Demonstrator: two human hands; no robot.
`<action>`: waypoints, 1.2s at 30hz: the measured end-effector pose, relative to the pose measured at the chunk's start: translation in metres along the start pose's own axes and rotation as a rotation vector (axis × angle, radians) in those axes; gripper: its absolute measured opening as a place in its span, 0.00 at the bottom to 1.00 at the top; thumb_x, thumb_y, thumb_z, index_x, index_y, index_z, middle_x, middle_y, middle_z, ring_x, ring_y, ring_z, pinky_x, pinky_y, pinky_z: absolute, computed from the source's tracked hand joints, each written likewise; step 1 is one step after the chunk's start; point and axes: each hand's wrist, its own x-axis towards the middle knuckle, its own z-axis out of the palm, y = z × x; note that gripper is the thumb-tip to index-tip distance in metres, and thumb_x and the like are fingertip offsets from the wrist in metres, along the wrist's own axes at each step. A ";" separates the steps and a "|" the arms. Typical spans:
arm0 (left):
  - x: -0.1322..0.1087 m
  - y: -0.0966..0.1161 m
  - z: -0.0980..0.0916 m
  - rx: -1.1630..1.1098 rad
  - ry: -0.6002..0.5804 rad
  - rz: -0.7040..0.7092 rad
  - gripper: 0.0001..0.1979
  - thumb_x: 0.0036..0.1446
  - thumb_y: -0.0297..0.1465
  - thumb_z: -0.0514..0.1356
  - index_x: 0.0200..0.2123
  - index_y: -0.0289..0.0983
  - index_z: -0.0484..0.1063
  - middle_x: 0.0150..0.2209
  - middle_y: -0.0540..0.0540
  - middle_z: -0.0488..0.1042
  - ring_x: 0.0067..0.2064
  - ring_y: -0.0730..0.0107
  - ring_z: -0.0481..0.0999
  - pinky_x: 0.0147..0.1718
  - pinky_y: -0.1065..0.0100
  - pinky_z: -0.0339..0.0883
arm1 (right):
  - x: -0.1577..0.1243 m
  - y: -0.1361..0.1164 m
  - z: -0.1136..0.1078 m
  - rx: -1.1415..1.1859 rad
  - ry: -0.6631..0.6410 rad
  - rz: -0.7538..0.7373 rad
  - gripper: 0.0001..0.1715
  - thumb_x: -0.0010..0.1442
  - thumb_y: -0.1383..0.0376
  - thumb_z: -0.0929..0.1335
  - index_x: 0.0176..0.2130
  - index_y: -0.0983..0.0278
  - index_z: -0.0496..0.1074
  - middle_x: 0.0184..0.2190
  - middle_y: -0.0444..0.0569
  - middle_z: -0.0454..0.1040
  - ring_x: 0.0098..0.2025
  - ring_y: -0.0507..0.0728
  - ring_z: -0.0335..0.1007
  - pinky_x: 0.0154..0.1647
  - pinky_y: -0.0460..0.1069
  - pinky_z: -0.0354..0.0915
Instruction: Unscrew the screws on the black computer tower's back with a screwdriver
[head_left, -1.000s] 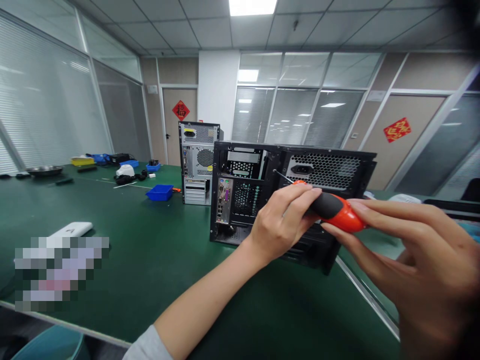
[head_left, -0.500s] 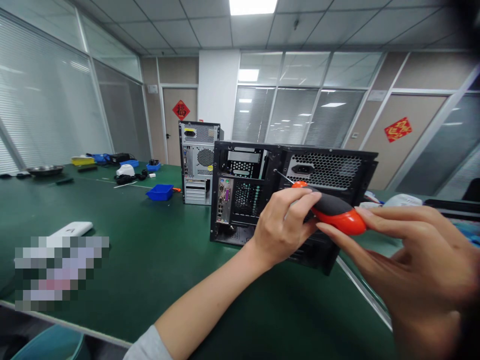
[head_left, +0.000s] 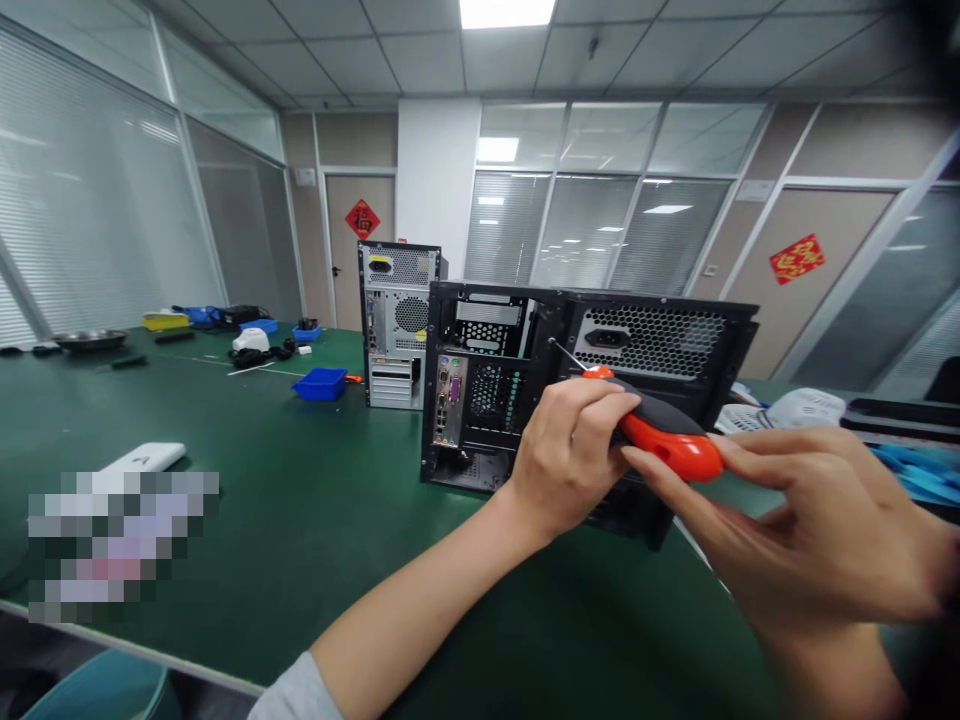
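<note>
A screwdriver (head_left: 679, 447) with an orange and black handle is held between both hands. Its thin shaft points up and left, and the tip meets the back of a black computer case (head_left: 555, 310) beside the power supply grille (head_left: 667, 335). My left hand (head_left: 574, 450) is closed round the front of the handle, near the orange collar. At the handle's rear end, the thumb and fingers of my right hand (head_left: 810, 510) pinch the orange butt. Whether a screw sits under the tip is too small to tell. My hands cover the lower middle of the case.
A second computer tower (head_left: 395, 325) stands behind on the left of the green table (head_left: 315, 540). Further left are a blue tray (head_left: 319, 384), a white object with black cables (head_left: 250, 341) and a metal dish (head_left: 90, 341). A teal bin (head_left: 105, 688) is below the table edge.
My right hand has shifted slightly left and turned at the handle's end, and the handle has rolled a little. The tip stays at the same spot on the case.
</note>
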 end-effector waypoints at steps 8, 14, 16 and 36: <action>0.001 -0.002 -0.003 0.034 -0.055 -0.008 0.10 0.62 0.27 0.52 0.47 0.36 0.62 0.40 0.44 0.71 0.46 0.68 0.73 0.45 0.64 0.72 | -0.009 -0.008 -0.001 0.046 -0.081 0.153 0.15 0.49 0.63 0.75 0.32 0.60 0.65 0.26 0.44 0.69 0.21 0.52 0.62 0.18 0.48 0.56; 0.004 -0.005 -0.003 0.047 -0.012 0.045 0.10 0.60 0.27 0.55 0.45 0.35 0.63 0.38 0.44 0.71 0.45 0.68 0.73 0.44 0.66 0.73 | -0.003 -0.006 -0.001 0.090 -0.102 0.116 0.14 0.53 0.62 0.73 0.37 0.61 0.66 0.30 0.47 0.70 0.26 0.54 0.67 0.21 0.48 0.60; 0.004 -0.006 -0.003 0.051 0.005 0.042 0.09 0.60 0.28 0.55 0.45 0.35 0.63 0.38 0.45 0.71 0.44 0.68 0.73 0.42 0.66 0.73 | 0.002 -0.007 -0.002 0.119 -0.130 0.105 0.15 0.55 0.61 0.72 0.40 0.61 0.67 0.32 0.48 0.72 0.29 0.55 0.70 0.23 0.48 0.63; 0.011 -0.004 -0.001 0.191 0.108 -0.028 0.07 0.58 0.33 0.58 0.36 0.36 0.63 0.32 0.47 0.70 0.37 0.72 0.73 0.36 0.69 0.72 | 0.007 -0.006 -0.002 0.156 -0.200 -0.114 0.35 0.53 0.81 0.68 0.57 0.59 0.64 0.54 0.48 0.69 0.45 0.54 0.74 0.43 0.44 0.72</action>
